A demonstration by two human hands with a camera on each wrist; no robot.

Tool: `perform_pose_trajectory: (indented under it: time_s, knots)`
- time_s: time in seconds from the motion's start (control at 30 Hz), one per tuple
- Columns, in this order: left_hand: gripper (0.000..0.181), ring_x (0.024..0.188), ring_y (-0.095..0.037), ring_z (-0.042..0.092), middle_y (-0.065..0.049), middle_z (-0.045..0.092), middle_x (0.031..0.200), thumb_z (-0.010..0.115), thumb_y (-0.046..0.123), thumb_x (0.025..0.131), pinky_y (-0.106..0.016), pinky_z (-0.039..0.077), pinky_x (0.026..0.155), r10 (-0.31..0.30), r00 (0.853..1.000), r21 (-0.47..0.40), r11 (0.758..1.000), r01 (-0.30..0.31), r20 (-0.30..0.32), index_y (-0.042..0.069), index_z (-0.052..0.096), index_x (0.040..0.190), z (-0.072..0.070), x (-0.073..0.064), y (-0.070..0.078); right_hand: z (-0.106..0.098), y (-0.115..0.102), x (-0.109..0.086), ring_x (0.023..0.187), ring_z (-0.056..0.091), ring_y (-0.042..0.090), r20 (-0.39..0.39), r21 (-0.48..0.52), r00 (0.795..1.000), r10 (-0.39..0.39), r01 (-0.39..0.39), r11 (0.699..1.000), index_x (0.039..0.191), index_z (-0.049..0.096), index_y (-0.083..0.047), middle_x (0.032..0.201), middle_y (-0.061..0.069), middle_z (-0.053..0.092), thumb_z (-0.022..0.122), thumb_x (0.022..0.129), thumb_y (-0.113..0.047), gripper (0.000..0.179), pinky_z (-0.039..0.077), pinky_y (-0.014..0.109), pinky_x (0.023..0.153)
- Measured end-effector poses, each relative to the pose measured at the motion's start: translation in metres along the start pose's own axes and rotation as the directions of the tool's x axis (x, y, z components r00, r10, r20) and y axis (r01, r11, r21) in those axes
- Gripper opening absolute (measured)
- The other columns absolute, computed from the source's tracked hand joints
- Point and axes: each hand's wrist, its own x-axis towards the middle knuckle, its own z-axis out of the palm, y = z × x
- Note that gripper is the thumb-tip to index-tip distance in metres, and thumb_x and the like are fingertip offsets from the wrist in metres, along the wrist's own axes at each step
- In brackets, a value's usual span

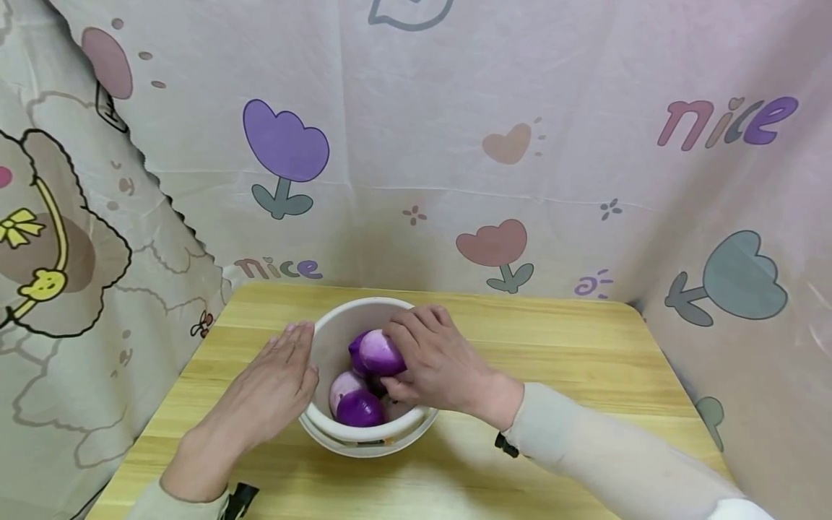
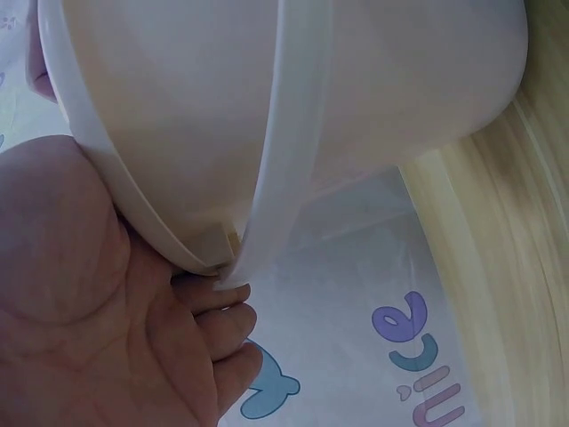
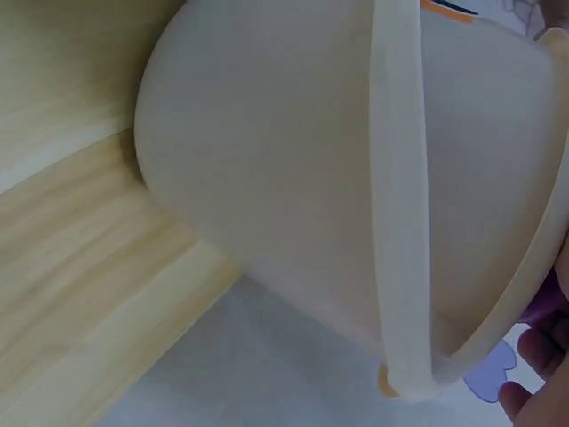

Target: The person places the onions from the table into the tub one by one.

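A white bucket (image 1: 325,354) with a handle (image 2: 298,133) stands upright on the wooden table. Inside it lie several glossy, rounded purple-and-pale pieces, among them a dark purple one (image 1: 360,409) near the front. My right hand (image 1: 442,361) reaches over the right rim and grips a rounded purple-and-pale piece (image 1: 382,352) high in the bucket. Its fingers cover that piece's right side. With fingers straight, my left hand (image 1: 269,383) rests against the left rim; the left wrist view shows its palm (image 2: 80,311) at the rim, close to the handle's joint.
The wooden table (image 1: 552,347) extends to both sides of the bucket. A printed cloth (image 1: 403,108) with flowers and lettering hangs behind it, and more cloth hangs at left and right. An orange-and-black label (image 1: 370,441) is on the bucket's front.
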Motion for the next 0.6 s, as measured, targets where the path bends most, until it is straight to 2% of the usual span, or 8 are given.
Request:
perform_pose_trajectory:
  time_s: [0.13, 0.33, 0.43, 0.6]
  knots:
    - [0.064, 0.157, -0.048, 0.027, -0.029, 0.028, 0.169, 0.041, 0.027, 0.112, -0.063, 0.025, 0.129, -0.005, 1.000, -0.004, 1.000, 0.005, 0.005, -0.010, 0.026, 0.162, -0.0001, 0.0001, 0.0003, -0.0008, -0.0015, 0.0020, 0.111, 0.057, 0.026, 0.054, 0.019, 0.998, -0.019, 0.018, 1.000, 0.123, 0.059, -0.008, 0.124, 0.006, 0.064, 0.072, 0.087, -0.057, 0.062, 0.048, 0.041, 0.091]
    - [0.064, 0.157, -0.048, 0.027, -0.030, 0.029, 0.168, 0.041, 0.026, 0.111, -0.063, 0.026, 0.129, -0.001, 1.000, -0.004, 1.000, 0.001, 0.004, -0.011, 0.027, 0.162, -0.0003, 0.0006, -0.0002, -0.0029, -0.0008, 0.0013, 0.127, 0.056, 0.026, 0.118, 0.054, 0.992, -0.038, 0.032, 0.998, 0.138, 0.058, -0.009, 0.137, 0.005, 0.063, 0.070, 0.093, -0.064, 0.072, 0.047, 0.042, 0.099]
    - [0.064, 0.157, -0.048, 0.027, -0.030, 0.030, 0.168, 0.042, 0.025, 0.111, -0.062, 0.026, 0.129, 0.000, 1.000, -0.003, 1.000, 0.000, 0.002, -0.011, 0.027, 0.161, -0.0004, 0.0009, -0.0005, -0.0030, -0.0003, 0.0001, 0.128, 0.055, 0.027, 0.107, 0.040, 0.993, -0.044, 0.040, 0.998, 0.139, 0.059, -0.008, 0.138, 0.007, 0.063, 0.067, 0.095, -0.064, 0.072, 0.047, 0.042, 0.100]
    - [0.064, 0.157, -0.048, 0.027, -0.030, 0.030, 0.168, 0.042, 0.025, 0.111, -0.063, 0.026, 0.129, -0.001, 1.000, -0.013, 1.000, 0.001, 0.004, -0.011, 0.027, 0.161, -0.0001, 0.0007, -0.0004, -0.0013, 0.0005, -0.0041, 0.124, 0.057, 0.028, 0.045, 0.026, 0.998, -0.043, 0.041, 0.999, 0.131, 0.062, -0.008, 0.132, 0.008, 0.064, 0.068, 0.096, -0.060, 0.063, 0.049, 0.042, 0.098]
